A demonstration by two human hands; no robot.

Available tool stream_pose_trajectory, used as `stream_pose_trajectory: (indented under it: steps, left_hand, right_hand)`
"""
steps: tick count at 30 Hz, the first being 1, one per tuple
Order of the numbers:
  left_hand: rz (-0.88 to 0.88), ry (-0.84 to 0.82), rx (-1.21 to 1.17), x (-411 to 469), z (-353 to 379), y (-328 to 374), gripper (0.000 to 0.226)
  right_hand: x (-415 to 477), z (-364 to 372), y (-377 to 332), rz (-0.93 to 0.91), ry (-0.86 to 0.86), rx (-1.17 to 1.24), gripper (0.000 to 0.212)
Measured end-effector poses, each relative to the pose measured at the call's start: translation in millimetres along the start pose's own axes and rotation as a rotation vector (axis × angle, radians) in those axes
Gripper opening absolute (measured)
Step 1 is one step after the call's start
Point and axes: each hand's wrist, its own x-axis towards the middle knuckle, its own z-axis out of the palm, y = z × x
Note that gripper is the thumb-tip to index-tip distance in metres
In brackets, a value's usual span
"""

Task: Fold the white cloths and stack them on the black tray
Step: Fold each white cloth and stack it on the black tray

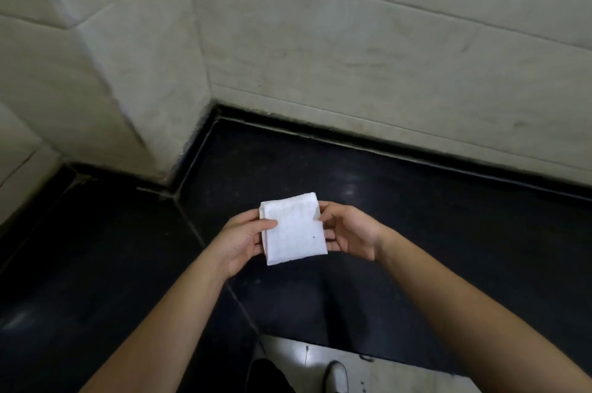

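Observation:
A small white cloth [293, 229], folded into a thick square, is held in the air above a black polished counter [416, 232]. My left hand [242, 240] grips its left edge, thumb on top and fingers underneath. My right hand [350, 231] pinches its right edge near the upper corner. A tiny dark speck shows on the cloth's top face. No black tray and no other cloths are in view.
Grey tiled walls [352, 56] rise behind the counter and form a jutting corner at the left. A seam runs diagonally across the black counter. Below its front edge a light floor [400, 373] and a shoe [336, 376] show.

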Motion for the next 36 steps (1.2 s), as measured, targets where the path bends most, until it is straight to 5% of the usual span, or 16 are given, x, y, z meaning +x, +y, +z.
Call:
stream_pose_trajectory:
  steps: [12,26,36]
  left_hand:
    - [0.061,-0.316,0.311,-23.9,224.9,-13.3,0.039]
    - [0.011,-0.611,0.554,-123.4,632.4,-201.5,0.041]
    - [0.046,-0.759,0.607,-111.4,842.9,-290.9,0.037]
  right_hand:
    - [-190.5,-118.7,58.6,-0.351,0.450,0.221,0.039]
    - [-539.4,-339.5,239.4,-0.549,0.889,0.446,0.039]
    - [-653.2,-504.2,300.1,-0.602,1.027,0.549,0.043]
